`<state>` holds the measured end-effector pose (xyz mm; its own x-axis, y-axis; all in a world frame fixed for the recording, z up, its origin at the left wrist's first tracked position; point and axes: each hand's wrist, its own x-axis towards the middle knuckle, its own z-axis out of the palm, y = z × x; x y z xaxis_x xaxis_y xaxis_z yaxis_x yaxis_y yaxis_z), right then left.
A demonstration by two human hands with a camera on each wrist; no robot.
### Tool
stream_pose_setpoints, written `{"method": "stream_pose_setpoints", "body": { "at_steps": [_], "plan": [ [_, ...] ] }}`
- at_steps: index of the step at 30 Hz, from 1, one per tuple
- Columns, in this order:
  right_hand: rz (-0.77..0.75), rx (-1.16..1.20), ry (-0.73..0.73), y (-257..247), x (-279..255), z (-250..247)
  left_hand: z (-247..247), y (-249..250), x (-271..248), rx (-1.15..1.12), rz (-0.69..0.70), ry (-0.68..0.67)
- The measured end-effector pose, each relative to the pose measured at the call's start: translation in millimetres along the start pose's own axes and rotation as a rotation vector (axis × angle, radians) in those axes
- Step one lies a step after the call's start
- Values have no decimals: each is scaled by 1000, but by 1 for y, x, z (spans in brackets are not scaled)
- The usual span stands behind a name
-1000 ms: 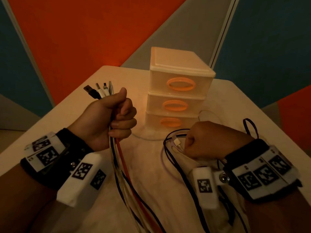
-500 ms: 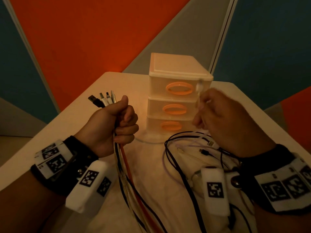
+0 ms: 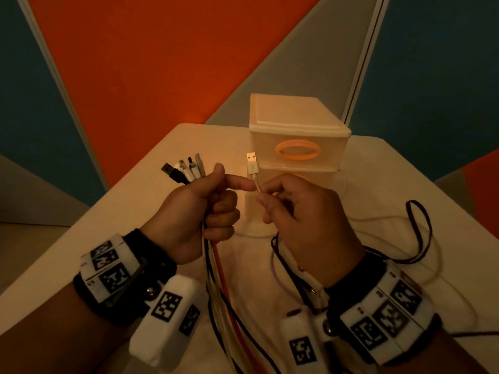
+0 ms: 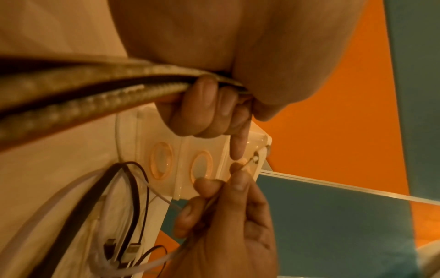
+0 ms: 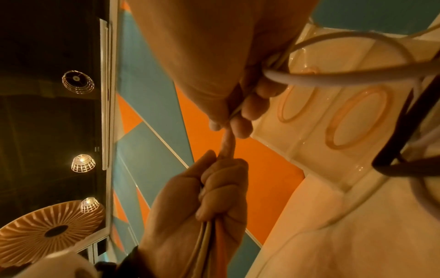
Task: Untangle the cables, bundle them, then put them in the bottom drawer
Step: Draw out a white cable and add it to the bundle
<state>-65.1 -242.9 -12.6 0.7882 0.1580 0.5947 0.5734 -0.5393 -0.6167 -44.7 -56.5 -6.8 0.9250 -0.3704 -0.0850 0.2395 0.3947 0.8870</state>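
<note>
My left hand [image 3: 213,203] grips a bunch of cables [image 3: 216,268] in a fist, several plug ends [image 3: 186,171] fanning out above it and its index finger pointing right. My right hand [image 3: 291,211] pinches a thin white cable just below its USB plug [image 3: 252,164], held upright beside that index finger. In the left wrist view the braided cables [image 4: 95,88] run under the curled left fingers [image 4: 204,105]. Loose black and white cables [image 3: 415,238] lie looped on the table. The three-drawer unit [image 3: 297,136] with orange handles stands behind the hands, all drawers closed.
The white table [image 3: 151,179] ends in edges left, right and far. Orange, teal and grey wall panels stand behind it. In the right wrist view, ceiling lamps [image 5: 82,162] and a round fixture show overhead.
My right hand rose from the loose cables on the table with the white USB cable and carried it left to the left hand's index finger. The left fist stayed put, its index finger now extended.
</note>
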Motion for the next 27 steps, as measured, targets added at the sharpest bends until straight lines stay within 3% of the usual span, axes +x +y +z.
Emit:
{"method": "stream_pose_setpoints", "body": {
  "at_steps": [8,13,18,22,27],
  "plan": [
    [-17,115,45,-8,0,15,12,-3,-6,95,-19,-116],
    [-15,133,7,-6,0,14,15,-7,-6,122,41,-31],
    [-14,-293,-168,16,0,-11,-2,4,1,-117,140,33],
    [136,-220,-282,41,5,-39,-14,13,2,-177,191,67],
    [228,-329,-268,59,11,-77,-30,28,1,-262,219,65]
  ]
}}
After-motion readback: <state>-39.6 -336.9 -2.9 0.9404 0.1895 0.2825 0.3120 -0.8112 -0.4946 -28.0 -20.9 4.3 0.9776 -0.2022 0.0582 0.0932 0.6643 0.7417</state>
